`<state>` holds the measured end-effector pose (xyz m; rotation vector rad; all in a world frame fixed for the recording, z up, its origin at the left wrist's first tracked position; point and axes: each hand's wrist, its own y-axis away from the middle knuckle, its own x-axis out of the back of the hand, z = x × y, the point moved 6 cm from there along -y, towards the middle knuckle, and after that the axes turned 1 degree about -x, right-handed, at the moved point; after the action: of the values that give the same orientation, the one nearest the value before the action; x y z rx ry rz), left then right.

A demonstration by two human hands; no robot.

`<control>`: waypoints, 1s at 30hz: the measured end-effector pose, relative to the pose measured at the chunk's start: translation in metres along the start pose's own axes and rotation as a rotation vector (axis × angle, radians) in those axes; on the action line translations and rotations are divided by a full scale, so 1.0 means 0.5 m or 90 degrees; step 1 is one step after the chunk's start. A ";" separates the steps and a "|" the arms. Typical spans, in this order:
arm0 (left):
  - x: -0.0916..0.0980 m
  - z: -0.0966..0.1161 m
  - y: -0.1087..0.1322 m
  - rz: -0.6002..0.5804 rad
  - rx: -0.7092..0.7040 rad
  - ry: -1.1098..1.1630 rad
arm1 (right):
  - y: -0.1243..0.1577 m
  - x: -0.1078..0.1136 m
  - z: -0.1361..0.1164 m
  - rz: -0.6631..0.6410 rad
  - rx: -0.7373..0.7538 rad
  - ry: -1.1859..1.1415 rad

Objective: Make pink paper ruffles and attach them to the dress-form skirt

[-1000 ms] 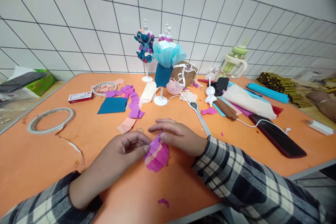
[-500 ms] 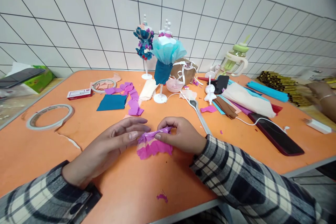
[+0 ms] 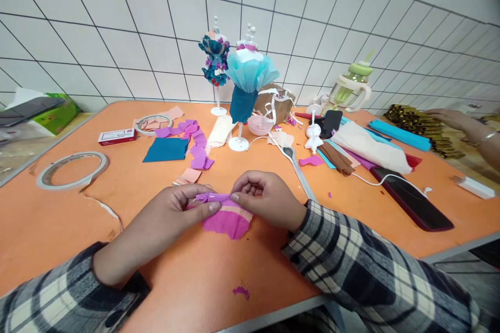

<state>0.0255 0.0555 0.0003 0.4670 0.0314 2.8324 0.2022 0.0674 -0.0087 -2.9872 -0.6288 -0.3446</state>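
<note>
The left hand and right hand pinch pink paper between them, partly hiding its far edge.

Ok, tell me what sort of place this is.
Probably a craft workspace: a small dress form in a blue outfit and a roll of tape sit on the table, and the left hand and right hand hold ruffled pink material.

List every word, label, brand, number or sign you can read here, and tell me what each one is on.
No text can be read in this view.
White-and-red box: faint print on it, too small and blurred to read.
Large tape roll at the left: marks inside its core, too blurred to read.
Held pink-purple paper: no lettering visible.
</note>
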 end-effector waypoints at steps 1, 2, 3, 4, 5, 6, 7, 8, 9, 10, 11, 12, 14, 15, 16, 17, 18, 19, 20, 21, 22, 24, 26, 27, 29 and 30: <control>0.001 0.000 0.000 0.006 0.007 0.003 | 0.000 0.002 -0.001 0.003 -0.001 0.006; 0.004 -0.002 0.000 0.021 0.016 0.012 | 0.001 0.002 -0.002 0.006 0.002 0.012; 0.008 -0.004 0.001 0.042 0.027 0.019 | 0.002 0.003 -0.004 0.009 0.008 0.020; 0.013 -0.007 0.002 0.066 0.035 0.024 | 0.002 0.002 -0.007 0.011 0.017 0.028; 0.018 -0.009 0.002 0.088 0.038 0.025 | 0.003 0.002 -0.009 0.011 0.025 0.036; 0.022 -0.010 0.003 0.102 0.039 0.023 | 0.003 0.001 -0.011 0.013 0.029 0.044; 0.024 -0.012 0.004 0.108 0.038 0.018 | 0.003 0.002 -0.011 0.016 0.029 0.051; 0.026 -0.013 0.004 0.110 0.037 0.013 | 0.003 0.003 -0.012 0.021 0.025 0.059; 0.027 -0.013 0.004 0.110 0.036 0.010 | 0.004 0.005 -0.014 0.027 0.024 0.072; 0.026 -0.013 0.004 0.106 0.036 0.005 | 0.005 0.007 -0.018 0.033 0.032 0.087; 0.025 -0.013 0.004 0.099 0.038 -0.005 | 0.007 0.008 -0.024 0.037 0.047 0.100; 0.023 -0.011 0.004 0.092 0.037 -0.018 | 0.009 0.008 -0.030 0.037 0.065 0.104; 0.020 -0.008 0.003 0.080 0.032 -0.038 | 0.014 0.001 -0.038 0.006 0.084 0.085; 0.018 -0.006 0.002 0.076 0.030 -0.046 | 0.017 -0.005 -0.037 -0.019 0.077 0.064; 0.017 -0.005 0.002 0.072 0.030 -0.050 | 0.018 -0.012 -0.033 -0.043 0.059 0.042; 0.016 -0.005 0.001 0.069 0.029 -0.052 | 0.019 -0.017 -0.028 -0.063 0.040 0.026; 0.015 -0.005 0.001 0.065 0.029 -0.053 | 0.019 -0.020 -0.023 -0.074 0.022 0.014; 0.015 -0.005 0.001 0.060 0.029 -0.055 | 0.017 -0.021 -0.019 -0.077 0.008 -0.001; 0.015 -0.005 0.002 0.059 0.028 -0.058 | 0.016 -0.020 -0.015 -0.076 -0.008 -0.028; 0.016 -0.004 0.002 0.060 0.028 -0.061 | 0.014 -0.018 -0.011 -0.075 -0.029 -0.066; 0.017 -0.004 0.003 0.064 0.028 -0.064 | 0.012 -0.016 -0.007 -0.070 -0.052 -0.110; 0.021 -0.004 0.004 0.078 0.034 -0.066 | 0.009 -0.009 -0.005 -0.048 -0.073 -0.160; 0.023 -0.003 0.003 0.088 0.034 -0.059 | 0.009 -0.005 -0.009 -0.026 -0.054 -0.132; 0.021 -0.002 0.002 0.086 0.026 -0.058 | 0.010 -0.008 -0.011 -0.024 -0.037 -0.101; 0.016 0.001 -0.001 0.075 0.001 -0.059 | 0.012 -0.017 -0.008 -0.027 -0.025 -0.047; 0.012 0.002 -0.002 0.065 -0.008 -0.060 | 0.012 -0.021 -0.003 -0.023 -0.032 -0.030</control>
<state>0.0205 0.0578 0.0030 0.6145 -0.0284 2.9044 0.1948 0.0577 -0.0099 -3.0439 -0.6897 -0.2966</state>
